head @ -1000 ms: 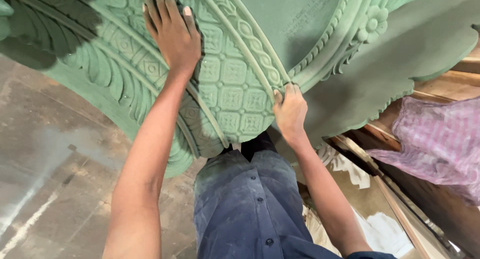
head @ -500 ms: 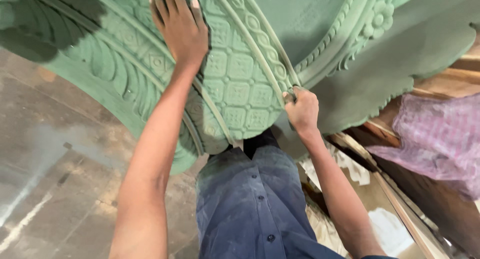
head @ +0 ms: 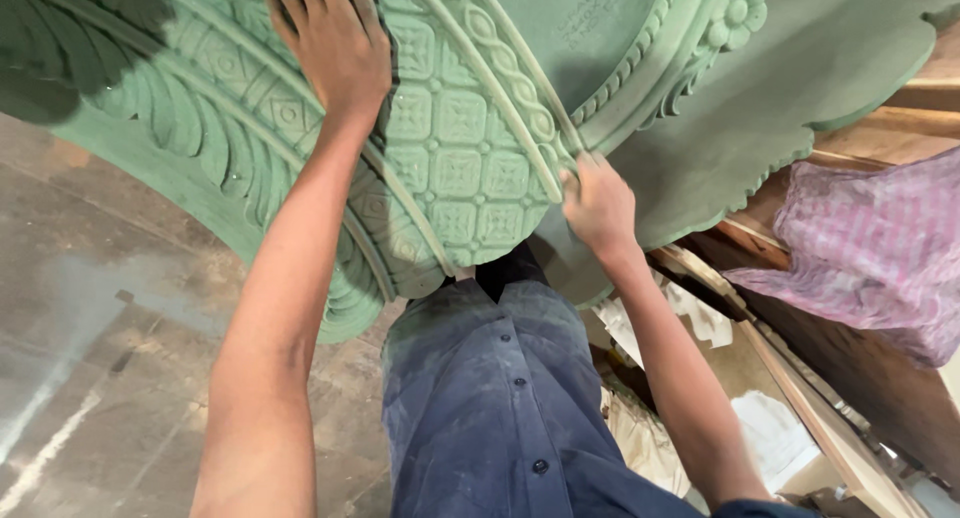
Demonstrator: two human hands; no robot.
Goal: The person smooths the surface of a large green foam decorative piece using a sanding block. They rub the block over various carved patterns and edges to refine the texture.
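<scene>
A big green carved panel (head: 460, 168) fills the top of the view, with leaf bands, a lattice of small squares, a rope moulding and a flower. My left hand (head: 335, 48) lies flat on the lattice band near the top, fingers spread and holding nothing. My right hand (head: 600, 203) presses with bent fingers against the lower end of the rope moulding, at the panel's smooth part. Whether something small is pinched under those fingers is hidden. The panel's lower edge rests against my dark blue shirt (head: 490, 398).
Grey concrete floor (head: 100, 358) lies to the left. At right a purple checked cloth (head: 860, 248) hangs over wooden boards (head: 830, 448), with white rags (head: 770, 433) below them.
My right hand has slid a little along the rope moulding. My left hand stays flat on the lattice band, and the view has shifted slightly.
</scene>
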